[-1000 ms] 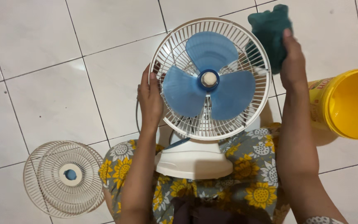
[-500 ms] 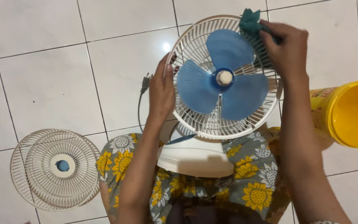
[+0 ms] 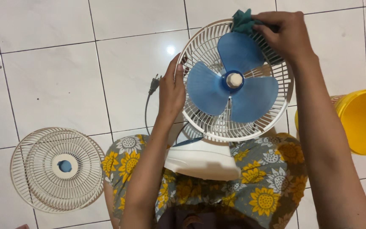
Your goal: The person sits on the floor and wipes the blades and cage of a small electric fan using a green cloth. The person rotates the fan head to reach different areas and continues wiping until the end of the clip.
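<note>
A small table fan (image 3: 234, 85) lies tipped back on the lap of a seated person, its white base (image 3: 202, 159) resting on a sunflower-print dress (image 3: 259, 186). The fan's round face points up toward the camera, and its long axis runs from the base near the body out to the top of the rear guard (image 3: 200, 46), away from the person. 3 blue blades (image 3: 234, 91) sit uncovered around a white hub.

The left hand (image 3: 171, 91) grips the left rim of the guard, fingers curled around the wire edge and thumb along it. Just left of this hand, the power plug (image 3: 153, 84) and cord lie on the white tiled floor (image 3: 64, 63).

The right hand (image 3: 286, 36) presses a dark teal cloth (image 3: 243, 21) against the top of the guard, fingers bent and closed over the cloth.

Below and right of the right hand, beyond its forearm, a yellow bucket (image 3: 363, 123) lies on its side. Well to the lower left of the left hand, the detached front grille (image 3: 58, 169) lies flat on the floor.
</note>
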